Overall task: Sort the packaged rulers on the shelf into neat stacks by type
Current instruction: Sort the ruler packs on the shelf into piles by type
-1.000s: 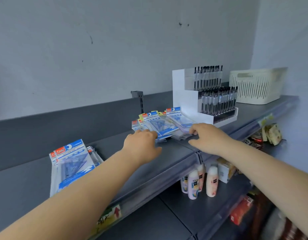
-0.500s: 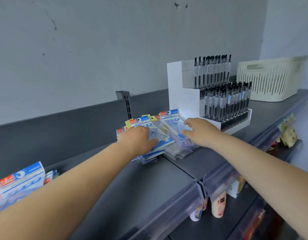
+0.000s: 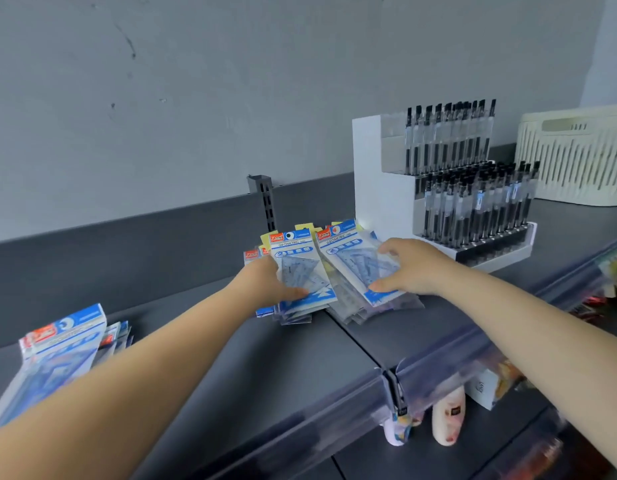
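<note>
A loose pile of packaged rulers lies mid-shelf, blue-and-white packs marked GEOMETRIC with clear triangle rulers inside. My left hand (image 3: 265, 284) grips the left top pack (image 3: 298, 268), thumb on its lower front. My right hand (image 3: 409, 268) holds the right top pack (image 3: 352, 259), fingers over its right edge and thumb at its lower corner. More packs, some with yellow headers (image 3: 302, 227), are fanned beneath them. A second stack of the same blue packs (image 3: 62, 344) lies at the shelf's far left, partly hidden by my left forearm.
A white tiered display of black pens (image 3: 473, 188) stands just right of the pile. A cream slatted basket (image 3: 577, 157) sits at the far right. The dark grey shelf (image 3: 265, 368) has a clear front rail; bottles (image 3: 447, 415) and boxes stand on the shelf below.
Both hands have closed onto the two top packs and spread them apart, so their printed fronts now show. The view has come closer to the pile.
</note>
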Demonstrator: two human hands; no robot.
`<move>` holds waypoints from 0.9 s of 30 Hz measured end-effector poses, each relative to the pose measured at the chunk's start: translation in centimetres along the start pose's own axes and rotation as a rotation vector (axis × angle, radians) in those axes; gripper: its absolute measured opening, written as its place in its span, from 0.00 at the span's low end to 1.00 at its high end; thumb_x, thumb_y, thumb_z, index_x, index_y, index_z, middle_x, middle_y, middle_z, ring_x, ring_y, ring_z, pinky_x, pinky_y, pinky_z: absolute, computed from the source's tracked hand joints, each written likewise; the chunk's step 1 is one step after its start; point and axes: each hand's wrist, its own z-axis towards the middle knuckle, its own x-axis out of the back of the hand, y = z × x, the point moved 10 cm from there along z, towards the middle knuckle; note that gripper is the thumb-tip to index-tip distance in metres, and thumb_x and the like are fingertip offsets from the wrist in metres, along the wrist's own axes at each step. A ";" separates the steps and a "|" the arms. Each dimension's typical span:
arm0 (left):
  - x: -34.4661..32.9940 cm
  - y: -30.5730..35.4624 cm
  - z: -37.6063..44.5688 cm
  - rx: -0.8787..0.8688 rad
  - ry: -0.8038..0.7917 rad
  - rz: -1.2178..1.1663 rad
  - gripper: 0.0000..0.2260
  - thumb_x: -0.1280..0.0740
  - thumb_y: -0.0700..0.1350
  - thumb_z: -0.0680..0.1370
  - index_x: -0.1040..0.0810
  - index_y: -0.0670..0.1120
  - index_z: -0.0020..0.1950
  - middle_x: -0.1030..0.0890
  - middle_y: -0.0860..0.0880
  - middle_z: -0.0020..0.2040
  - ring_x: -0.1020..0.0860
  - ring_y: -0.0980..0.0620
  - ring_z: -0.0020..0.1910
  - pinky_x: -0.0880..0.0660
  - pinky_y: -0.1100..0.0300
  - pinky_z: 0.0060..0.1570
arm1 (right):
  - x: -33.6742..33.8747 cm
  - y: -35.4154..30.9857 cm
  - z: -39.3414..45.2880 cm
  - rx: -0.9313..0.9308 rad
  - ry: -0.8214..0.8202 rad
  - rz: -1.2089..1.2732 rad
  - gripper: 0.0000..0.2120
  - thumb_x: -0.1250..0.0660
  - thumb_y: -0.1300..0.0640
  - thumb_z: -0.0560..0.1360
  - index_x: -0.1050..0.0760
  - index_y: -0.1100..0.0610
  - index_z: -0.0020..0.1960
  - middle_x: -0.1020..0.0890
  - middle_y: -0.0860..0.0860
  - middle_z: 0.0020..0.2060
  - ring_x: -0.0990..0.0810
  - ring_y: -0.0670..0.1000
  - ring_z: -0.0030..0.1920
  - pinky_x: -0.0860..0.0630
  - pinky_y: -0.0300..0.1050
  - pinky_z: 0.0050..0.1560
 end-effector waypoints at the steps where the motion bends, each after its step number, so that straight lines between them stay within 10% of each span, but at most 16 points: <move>1: 0.1 -0.5 -0.2 0.037 -0.005 -0.050 0.33 0.28 0.56 0.70 0.33 0.42 0.69 0.25 0.45 0.61 0.27 0.48 0.49 0.29 0.59 0.44 | 0.4 0.3 -0.1 -0.020 0.025 0.039 0.32 0.25 0.53 0.67 0.33 0.57 0.67 0.28 0.54 0.65 0.28 0.54 0.63 0.29 0.45 0.60; 5: -0.1 -2.5 -1.4 0.156 -0.003 -0.327 0.31 0.24 0.47 0.70 0.32 0.39 0.68 0.23 0.42 0.49 0.25 0.48 0.35 0.27 0.59 0.31 | 1.0 1.8 -0.7 -0.102 0.087 0.259 0.29 0.26 0.61 0.68 0.34 0.63 0.65 0.25 0.58 0.60 0.25 0.57 0.59 0.26 0.51 0.58; 11: 1.3 -4.8 -4.0 0.170 0.095 -0.797 0.09 0.28 0.38 0.73 0.20 0.40 0.52 0.18 0.44 0.45 0.20 0.49 0.37 0.19 0.56 0.39 | 1.4 1.4 -1.8 -0.089 0.149 0.751 0.08 0.37 0.71 0.73 0.25 0.67 0.51 0.19 0.61 0.46 0.20 0.57 0.44 0.23 0.50 0.44; 15: 3.6 -6.6 -7.9 0.135 0.194 -0.916 0.04 0.29 0.38 0.73 0.22 0.45 0.45 0.18 0.48 0.45 0.19 0.52 0.38 0.20 0.62 0.29 | -1.5 -2.2 -3.0 -0.133 -0.043 1.226 0.10 0.37 0.73 0.73 0.27 0.60 0.42 0.21 0.58 0.40 0.22 0.52 0.35 0.23 0.46 0.30; 18: 5.6 -8.7 -11.5 0.115 0.292 -0.963 0.04 0.30 0.38 0.74 0.22 0.45 0.46 0.18 0.49 0.44 0.18 0.54 0.36 0.21 0.62 0.29 | -4.2 -6.6 -4.0 -0.096 -0.210 1.355 0.10 0.36 0.72 0.72 0.27 0.63 0.52 0.20 0.62 0.51 0.19 0.57 0.43 0.22 0.62 0.50; 27: 10.1 -17.8 -20.3 0.194 0.506 -0.941 0.03 0.31 0.41 0.74 0.23 0.46 0.47 0.17 0.49 0.45 0.17 0.50 0.44 0.18 0.55 0.42 | -10.7 -18.7 -9.0 0.002 -0.538 1.490 0.09 0.36 0.69 0.74 0.26 0.57 0.51 0.19 0.55 0.50 0.18 0.52 0.46 0.18 0.44 0.37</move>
